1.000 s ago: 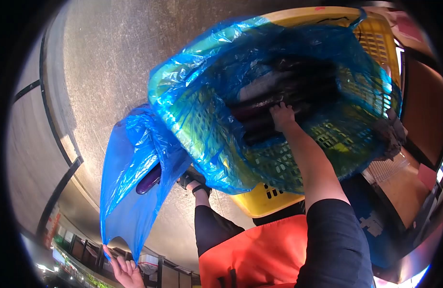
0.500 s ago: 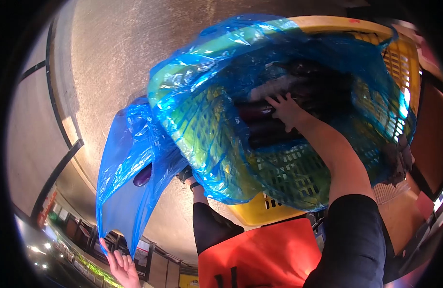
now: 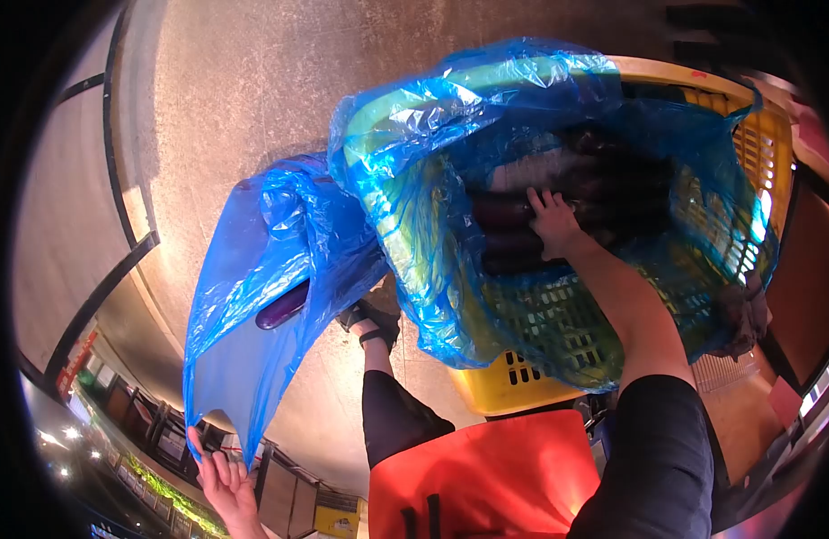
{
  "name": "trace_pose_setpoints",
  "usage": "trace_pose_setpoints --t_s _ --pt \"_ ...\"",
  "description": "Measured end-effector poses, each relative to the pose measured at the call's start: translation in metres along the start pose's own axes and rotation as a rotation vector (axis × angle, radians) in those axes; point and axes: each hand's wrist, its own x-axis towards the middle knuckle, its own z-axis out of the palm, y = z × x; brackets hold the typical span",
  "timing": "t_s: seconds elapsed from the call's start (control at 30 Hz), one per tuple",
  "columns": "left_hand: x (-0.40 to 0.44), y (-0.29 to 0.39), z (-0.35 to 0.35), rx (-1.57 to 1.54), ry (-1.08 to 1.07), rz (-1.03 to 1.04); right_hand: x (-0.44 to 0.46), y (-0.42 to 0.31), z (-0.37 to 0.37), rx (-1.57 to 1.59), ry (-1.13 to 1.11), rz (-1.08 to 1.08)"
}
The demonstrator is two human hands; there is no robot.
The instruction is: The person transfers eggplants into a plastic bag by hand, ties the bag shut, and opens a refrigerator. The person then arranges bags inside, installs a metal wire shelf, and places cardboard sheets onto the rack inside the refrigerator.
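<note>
With my right hand (image 3: 555, 225), fingers spread, on the eggplants (image 3: 625, 180) in the lined yellow basket (image 3: 477, 386), right of centre, and my left hand (image 3: 224, 481) gripping the blue bag (image 3: 239, 242) at lower left, I judge each eggplant firm, slick, bruisable, best grasped mid-length.

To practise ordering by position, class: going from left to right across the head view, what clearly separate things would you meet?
Left hand → eggplant inside the held blue bag → sandalled foot → right hand → greyish cloth.
</note>
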Motion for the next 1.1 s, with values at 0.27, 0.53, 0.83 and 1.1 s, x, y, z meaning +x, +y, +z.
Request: trace_pose_setpoints --t_s 0.27,0.53,0.83,1.1 --pt "0.002 -0.003 -0.006 -0.022 -0.062 0.02 -0.002 0.0 -0.002 0.087 0.05 0.068" --pt "0.008 0.0 -0.012 -0.052 -0.122 0.006 -0.059 -0.005 -0.039 0.081 0.074 0.099" --pt "0.023 0.011 -0.033 -0.101 -0.369 -0.073 -0.284 -0.021 -0.116 0.407 0.249 0.391" --pt "0.029 0.014 -0.053 -0.142 -0.537 -0.195 -0.325 -0.156 -0.276 0.446 0.274 -0.183"
